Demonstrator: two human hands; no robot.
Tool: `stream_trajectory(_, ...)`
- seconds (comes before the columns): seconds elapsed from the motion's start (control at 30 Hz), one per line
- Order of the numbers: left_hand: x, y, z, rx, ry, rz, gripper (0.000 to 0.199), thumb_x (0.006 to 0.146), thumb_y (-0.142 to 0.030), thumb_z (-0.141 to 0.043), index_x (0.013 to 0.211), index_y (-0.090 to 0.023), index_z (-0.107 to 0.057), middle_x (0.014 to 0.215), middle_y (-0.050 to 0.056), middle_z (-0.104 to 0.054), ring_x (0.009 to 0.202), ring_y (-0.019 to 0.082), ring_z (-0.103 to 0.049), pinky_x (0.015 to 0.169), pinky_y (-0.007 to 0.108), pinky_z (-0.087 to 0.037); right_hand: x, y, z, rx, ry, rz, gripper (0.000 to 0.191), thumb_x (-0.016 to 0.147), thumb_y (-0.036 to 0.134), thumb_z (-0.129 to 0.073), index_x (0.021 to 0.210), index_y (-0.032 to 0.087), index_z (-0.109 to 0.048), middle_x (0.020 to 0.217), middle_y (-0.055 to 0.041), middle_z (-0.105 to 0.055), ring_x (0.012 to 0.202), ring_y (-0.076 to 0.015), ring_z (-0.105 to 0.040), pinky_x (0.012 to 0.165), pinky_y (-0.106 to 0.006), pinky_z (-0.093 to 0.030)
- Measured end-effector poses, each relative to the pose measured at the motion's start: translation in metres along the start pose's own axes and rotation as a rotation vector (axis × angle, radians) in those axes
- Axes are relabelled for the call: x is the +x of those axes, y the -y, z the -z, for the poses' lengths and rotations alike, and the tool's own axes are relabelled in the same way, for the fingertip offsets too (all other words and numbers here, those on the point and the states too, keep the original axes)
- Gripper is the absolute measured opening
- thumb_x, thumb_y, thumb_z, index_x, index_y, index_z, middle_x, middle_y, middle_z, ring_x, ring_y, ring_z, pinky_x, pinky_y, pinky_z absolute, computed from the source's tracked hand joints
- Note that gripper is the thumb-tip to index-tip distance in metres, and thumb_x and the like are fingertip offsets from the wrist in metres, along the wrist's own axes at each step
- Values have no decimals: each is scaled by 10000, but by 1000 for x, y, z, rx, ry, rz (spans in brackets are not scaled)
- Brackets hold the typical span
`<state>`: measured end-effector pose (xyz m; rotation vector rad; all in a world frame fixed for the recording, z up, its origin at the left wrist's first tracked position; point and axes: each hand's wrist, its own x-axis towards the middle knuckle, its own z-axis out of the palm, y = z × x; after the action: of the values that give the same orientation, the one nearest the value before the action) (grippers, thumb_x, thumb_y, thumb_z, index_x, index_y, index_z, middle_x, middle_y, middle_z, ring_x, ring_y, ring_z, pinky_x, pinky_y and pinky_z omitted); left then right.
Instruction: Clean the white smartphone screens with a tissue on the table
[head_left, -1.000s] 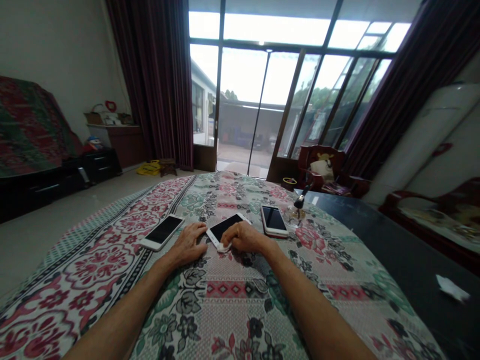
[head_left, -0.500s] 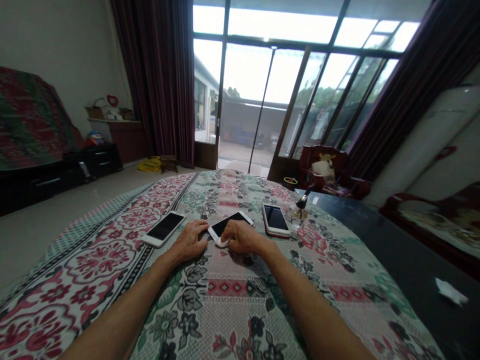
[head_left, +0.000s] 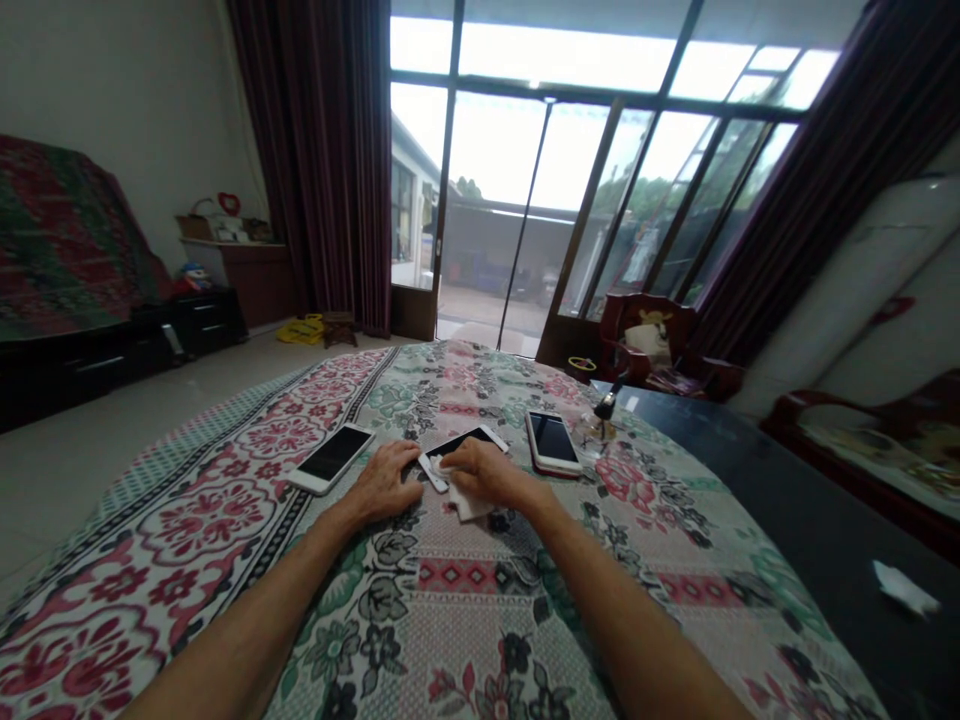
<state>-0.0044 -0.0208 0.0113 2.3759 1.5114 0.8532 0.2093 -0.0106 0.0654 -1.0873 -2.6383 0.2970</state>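
Observation:
A white smartphone (head_left: 480, 433) with a dark screen lies on the table in front of me, turned at a slant. My right hand (head_left: 487, 472) pinches a crumpled white tissue (head_left: 470, 507) against the lower part of its screen. Part of the tissue hangs below the fingers onto the cloth, and the hand hides some of the phone. Flat on the tablecloth, my left hand (head_left: 384, 482) has its fingertips at the phone's left edge. A second white smartphone (head_left: 331, 460) lies left of that hand. The third smartphone (head_left: 553, 443) is to the right, its screen also dark.
Beyond the right phone stands a clear glass item (head_left: 598, 432) with a dark-topped brush-like thing. The patterned tablecloth (head_left: 465, 630) covers the round table. A white crumpled paper (head_left: 905, 588) lies on a dark surface at right. A wooden chair (head_left: 649, 335) stands near the glass doors.
My right hand has shifted slightly up the phone's screen with the tissue, and more of the tissue now shows below it. My left hand stays at the phone's edge.

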Motion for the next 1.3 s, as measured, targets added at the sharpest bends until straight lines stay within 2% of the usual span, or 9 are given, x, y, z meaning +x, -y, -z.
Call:
stream_trajectory(0.17, -1, 3, 0, 14, 51, -3, 579, 674, -421, -647, 1187, -153, -642, 1309, 144, -592, 1248, 345, -502, 1077, 467, -371, 1, 16, -8, -117, 56, -53, 181, 876, 167, -521, 861, 154, -701, 860, -69, -596, 781, -150, -529, 664, -229, -356)
stream_trajectory(0.37, 0, 9, -8, 70, 74, -7, 742, 691, -552, -674, 1284, -121, -566, 1399, 197, -511, 1313, 365, -438, 1104, 505, -313, -4, 23, -1, -148, 141, -25, 172, 869, 188, -507, 919, 143, -665, 993, -113, -580, 822, -170, -555, 714, -258, -407)
stream_trajectory(0.63, 5, 2, -16, 128, 3, -21, 634, 718, -513, -658, 1218, -130, -592, 1336, 174, -562, 1265, 346, -481, 1072, 475, -364, -2, 20, 2, -132, 207, -41, 205, 850, 167, -528, 1012, 146, -652, 1049, -125, -565, 894, -204, -571, 770, -296, -439)
stream_trajectory(0.73, 6, -1, -14, 135, -15, -52, 574, 707, -438, -641, 1174, -106, -610, 1280, 181, -589, 1215, 330, -521, 1060, 438, -390, -1, 24, -3, -116, 191, -93, 192, 863, 166, -508, 996, 139, -644, 1028, -116, -558, 865, -188, -560, 776, -295, -439)
stream_trajectory(0.83, 5, 2, -9, 126, -34, -47, 529, 676, -383, -631, 1135, -122, -624, 1229, 163, -613, 1182, 318, -548, 1056, 421, -403, -3, 34, -11, -108, 115, -121, 213, 874, 174, -479, 1036, 134, -611, 1047, -120, -541, 875, -189, -535, 777, -306, -441)
stream_trajectory(0.93, 3, 9, -2, 83, -22, -26, 556, 641, -379, -639, 1149, -156, -615, 1248, 137, -607, 1196, 310, -546, 1063, 425, -404, -6, 47, -21, -112, 35, -119, 226, 891, 193, -443, 1062, 145, -584, 1088, -124, -527, 922, -207, -504, 783, -325, -441)
stream_trajectory(1.07, 0, 15, 5, 56, 26, -35, 597, 659, -426, -631, 1176, -128, -602, 1303, 164, -574, 1235, 314, -524, 1081, 427, -390, -6, 55, -29, -112, -5, -129, 200, 872, 179, -468, 1014, 160, -608, 1097, -112, -526, 941, -206, -492, 776, -313, -433)
stream_trajectory(1.17, -1, 14, 7, 75, 53, -15, 638, 669, -459, -645, 1206, -119, -590, 1327, 167, -559, 1251, 321, -511, 1089, 437, -382, -3, 48, -25, -109, -9, -193, 219, 889, 203, -462, 983, 168, -656, 1073, -112, -541, 922, -210, -522, 744, -307, -432)
stream_trajectory(1.3, -1, 12, 8, 92, 63, -18, 648, 692, -484, -649, 1228, -126, -583, 1337, 156, -553, 1256, 308, -506, 1092, 418, -380, -2, 25, -8, -164, 23, -383, 269, 883, 182, -464, 953, 163, -723, 1040, -135, -583, 895, -215, -590, 750, -308, -441)
